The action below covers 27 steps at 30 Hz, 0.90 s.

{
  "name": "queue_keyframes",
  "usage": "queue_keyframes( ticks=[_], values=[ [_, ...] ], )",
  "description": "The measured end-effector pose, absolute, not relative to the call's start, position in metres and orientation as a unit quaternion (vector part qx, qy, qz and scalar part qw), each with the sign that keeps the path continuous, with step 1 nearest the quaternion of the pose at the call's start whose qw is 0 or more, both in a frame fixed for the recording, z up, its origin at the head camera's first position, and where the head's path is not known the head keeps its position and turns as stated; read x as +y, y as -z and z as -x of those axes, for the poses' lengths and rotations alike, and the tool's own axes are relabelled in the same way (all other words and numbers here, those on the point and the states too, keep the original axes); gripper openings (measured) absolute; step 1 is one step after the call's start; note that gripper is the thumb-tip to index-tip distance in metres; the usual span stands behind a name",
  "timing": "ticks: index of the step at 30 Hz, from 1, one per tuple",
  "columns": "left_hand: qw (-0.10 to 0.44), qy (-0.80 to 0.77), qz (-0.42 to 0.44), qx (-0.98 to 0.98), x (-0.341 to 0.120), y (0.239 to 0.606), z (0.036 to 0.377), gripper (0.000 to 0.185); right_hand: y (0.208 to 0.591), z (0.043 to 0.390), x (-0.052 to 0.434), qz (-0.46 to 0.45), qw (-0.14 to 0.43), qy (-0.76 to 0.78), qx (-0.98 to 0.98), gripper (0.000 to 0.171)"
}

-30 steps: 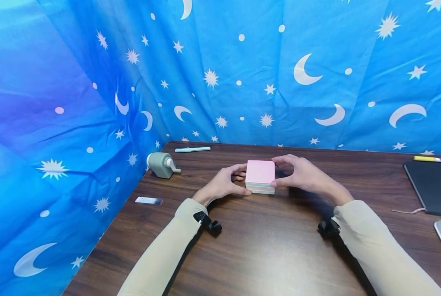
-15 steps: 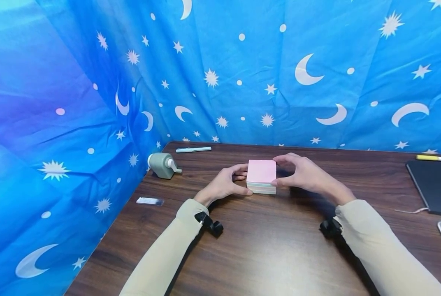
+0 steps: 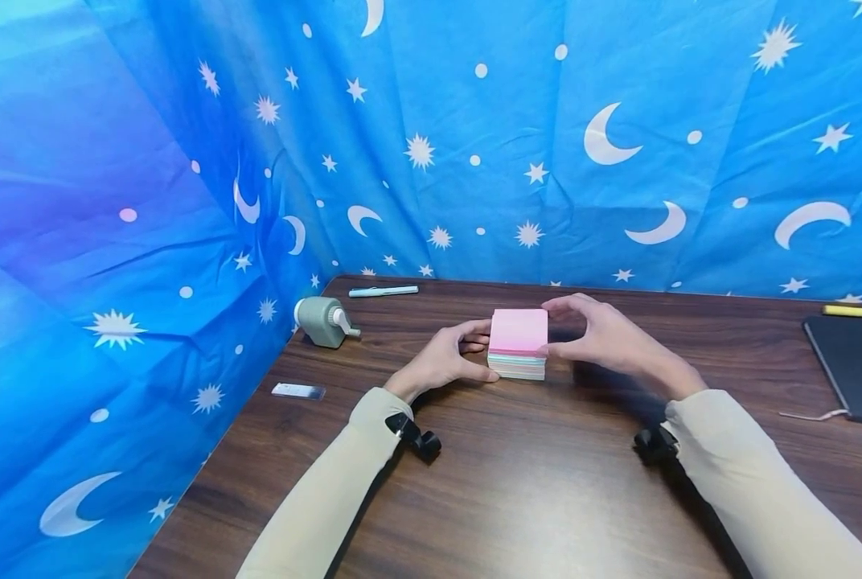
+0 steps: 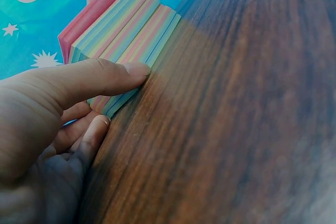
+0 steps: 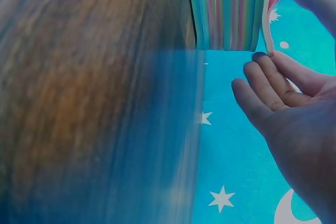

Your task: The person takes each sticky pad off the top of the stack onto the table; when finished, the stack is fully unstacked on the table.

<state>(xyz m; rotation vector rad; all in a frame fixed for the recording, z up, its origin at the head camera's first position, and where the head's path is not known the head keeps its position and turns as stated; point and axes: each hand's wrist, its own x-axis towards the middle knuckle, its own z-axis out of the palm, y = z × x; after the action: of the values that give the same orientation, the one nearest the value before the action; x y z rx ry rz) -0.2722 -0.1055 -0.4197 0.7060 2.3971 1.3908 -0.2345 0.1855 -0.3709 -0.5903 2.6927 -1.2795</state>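
**Pink pad [image 3: 519, 327] sitting tilted atop the striped stack [image 3: 516, 367]!**

Your right hand [image 3: 614, 342] is pinching that pad by its right end, thumb near, index finger far, opening no wider than the edge it is gripping. Look at the wrist views: a slim gap is showing between pad and stack! Down on the dark wooden table [image 3: 518, 482], the stack is resting between your hands, and your left hand [image 3: 440, 359] is holding its left side, thumb and fingers curling round it. Out left, the green bottle [image 3: 322, 323] is standing, the pale pen [image 3: 383, 292] lying beyond.
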Motion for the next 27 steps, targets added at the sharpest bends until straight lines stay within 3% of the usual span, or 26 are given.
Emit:
queue_keyframes(
  ticks=[15,27],
  values=[
    [0.14,-0.475,-0.239,0.835,-0.105,0.4177,0.2727,0.085,0.3756,0.2376,0.1837,0.205,0.068,0.4,0.89,0.091],
    [0.138,-0.48,-0.24,0.833,-0.1056,0.4193,0.2727,0.085,0.3778,0.2384,0.1837,0.209,0.052,0.393,0.894,0.087]
  ],
)
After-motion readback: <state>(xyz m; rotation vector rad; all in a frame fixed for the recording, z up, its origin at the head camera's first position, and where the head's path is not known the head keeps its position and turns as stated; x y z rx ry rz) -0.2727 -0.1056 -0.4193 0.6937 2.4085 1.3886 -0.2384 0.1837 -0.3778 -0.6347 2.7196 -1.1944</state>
